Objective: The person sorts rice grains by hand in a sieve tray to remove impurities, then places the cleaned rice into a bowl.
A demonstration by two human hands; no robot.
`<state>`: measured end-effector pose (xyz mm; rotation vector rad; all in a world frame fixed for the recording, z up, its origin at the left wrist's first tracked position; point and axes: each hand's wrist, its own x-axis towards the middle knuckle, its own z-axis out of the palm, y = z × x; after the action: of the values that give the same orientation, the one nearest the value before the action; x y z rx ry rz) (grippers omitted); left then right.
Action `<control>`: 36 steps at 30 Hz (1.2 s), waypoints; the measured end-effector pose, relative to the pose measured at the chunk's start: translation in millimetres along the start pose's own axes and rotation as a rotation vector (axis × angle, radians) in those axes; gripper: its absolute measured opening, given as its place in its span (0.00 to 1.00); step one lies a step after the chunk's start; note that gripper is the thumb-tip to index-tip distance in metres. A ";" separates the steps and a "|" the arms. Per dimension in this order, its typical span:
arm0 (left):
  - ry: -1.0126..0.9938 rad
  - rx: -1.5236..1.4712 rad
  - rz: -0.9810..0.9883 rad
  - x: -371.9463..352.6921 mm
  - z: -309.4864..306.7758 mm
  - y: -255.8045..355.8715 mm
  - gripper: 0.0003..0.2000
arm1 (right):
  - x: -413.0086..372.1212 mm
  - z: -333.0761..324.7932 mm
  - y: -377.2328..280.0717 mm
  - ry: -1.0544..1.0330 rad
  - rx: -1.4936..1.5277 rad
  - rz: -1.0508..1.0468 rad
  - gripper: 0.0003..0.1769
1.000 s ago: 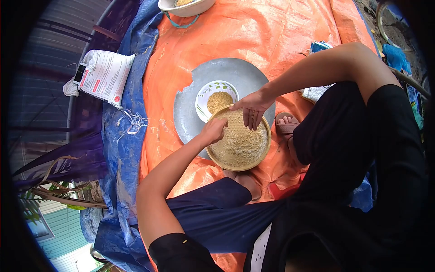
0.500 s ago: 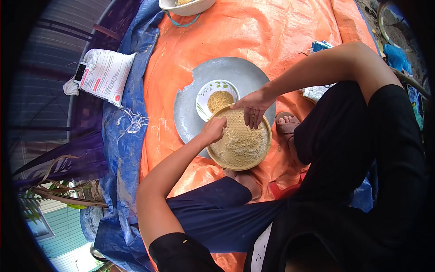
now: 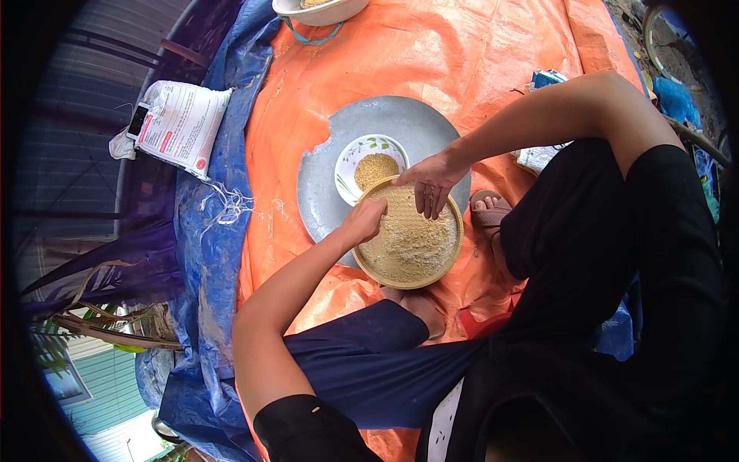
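A round woven sieve basket [image 3: 369, 260] with pale grain and powdery bits [image 3: 416, 250] in it is held in front of my legs, over the near edge of a round metal tray [image 3: 323, 185]. My left hand [image 3: 365, 222] is closed on the left side of its rim. At the upper rim, my right hand [image 3: 433, 183] rests its thumb near the edge, with its fingers stretched down over the inside. Partly behind the basket, on the tray, sits a white bowl [image 3: 346, 165] with a green leaf pattern, holding golden grain [image 3: 377, 171].
An orange tarpaulin [image 3: 400, 61] covers the ground, with a blue tarpaulin [image 3: 208, 269] along the left. On that side lies a printed white sack [image 3: 185, 127] with a phone [image 3: 138, 121] on it. A pale basin [image 3: 331, 13] stands at the far end. Sandaled feet [image 3: 489, 212] flank the basket.
The grain in the sieve basket has shifted slightly, and a bit more bare weave shows near its upper left. Both hands keep nearly the same place.
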<state>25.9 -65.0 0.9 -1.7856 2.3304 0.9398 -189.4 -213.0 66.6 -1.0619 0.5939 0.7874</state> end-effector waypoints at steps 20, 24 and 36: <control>0.009 -0.063 -0.015 -4.1 -2.7 7.1 0.09 | -1.0 3.1 -6.4 -0.019 -0.059 0.002 0.52; 0.019 -0.021 0.008 -5.0 2.0 1.5 0.12 | -1.8 4.2 -7.0 -0.007 -0.071 -0.003 0.52; -0.038 -0.081 -0.051 -9.1 0.3 3.0 0.11 | 1.6 2.5 -5.1 -0.017 -0.104 0.002 0.52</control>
<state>26.2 -56.7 5.5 -1.8302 2.2433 1.0658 -184.2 -211.5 69.0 -1.1489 0.5437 0.8356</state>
